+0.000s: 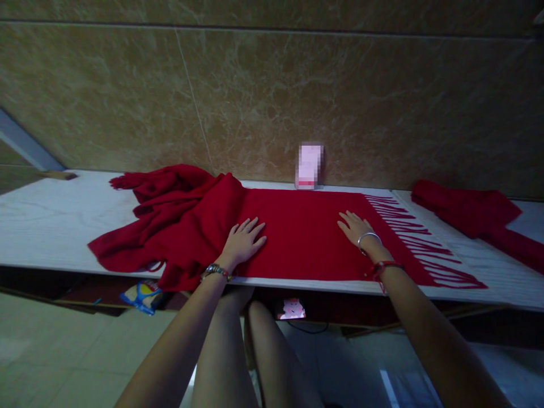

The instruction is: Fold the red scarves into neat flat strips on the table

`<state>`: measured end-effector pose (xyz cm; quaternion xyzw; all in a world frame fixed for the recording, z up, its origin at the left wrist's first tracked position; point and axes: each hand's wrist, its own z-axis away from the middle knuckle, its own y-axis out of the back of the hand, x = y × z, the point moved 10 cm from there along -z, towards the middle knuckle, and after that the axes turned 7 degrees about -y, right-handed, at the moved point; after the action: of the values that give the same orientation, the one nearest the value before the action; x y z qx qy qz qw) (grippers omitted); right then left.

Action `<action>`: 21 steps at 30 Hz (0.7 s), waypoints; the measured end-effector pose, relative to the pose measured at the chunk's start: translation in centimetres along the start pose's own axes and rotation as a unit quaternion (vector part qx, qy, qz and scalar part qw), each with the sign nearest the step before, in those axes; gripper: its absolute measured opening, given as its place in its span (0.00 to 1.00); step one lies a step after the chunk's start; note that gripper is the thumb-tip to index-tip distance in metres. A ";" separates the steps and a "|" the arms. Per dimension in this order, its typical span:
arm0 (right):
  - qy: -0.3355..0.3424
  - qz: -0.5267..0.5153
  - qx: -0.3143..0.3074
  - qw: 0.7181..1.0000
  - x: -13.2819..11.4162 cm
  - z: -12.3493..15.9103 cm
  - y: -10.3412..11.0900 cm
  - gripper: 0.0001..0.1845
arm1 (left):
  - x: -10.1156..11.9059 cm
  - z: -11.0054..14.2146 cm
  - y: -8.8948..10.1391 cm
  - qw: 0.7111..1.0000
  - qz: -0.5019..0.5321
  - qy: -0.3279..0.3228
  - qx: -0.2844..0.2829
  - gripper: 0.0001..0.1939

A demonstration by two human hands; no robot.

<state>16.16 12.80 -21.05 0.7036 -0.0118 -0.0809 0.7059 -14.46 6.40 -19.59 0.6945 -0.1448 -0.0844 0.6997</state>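
A red fringed scarf (301, 238) lies on the white tabletop, flat in its middle and right part. Its left part is bunched in loose folds, and white gaps show between the tassels at the right end. My left hand (244, 243) rests on the scarf where the folds meet the flat part, fingers spread. Flat on the cloth near the fringe is my right hand (357, 229), its fingers stretched out. Neither hand grips anything.
Another piece of red cloth (471, 209) lies at the right. A pixelated pink-white object (310, 164) stands against the tiled wall (255, 102). Under the white table (63, 226), a lit phone-like screen (291, 309) and a blue-edged item (144, 297) sit on a shelf.
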 end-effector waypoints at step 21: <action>0.023 -0.055 0.116 0.991 1.0 -1.8 1.0 0.22 | 0.0 -0.1 0.3 1.000 0.025 0.004 0.016 0.25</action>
<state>17.49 14.50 -20.20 0.7819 0.0339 -0.1009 0.6142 -14.48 6.52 -19.27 0.7018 -0.1605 -0.0623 0.6912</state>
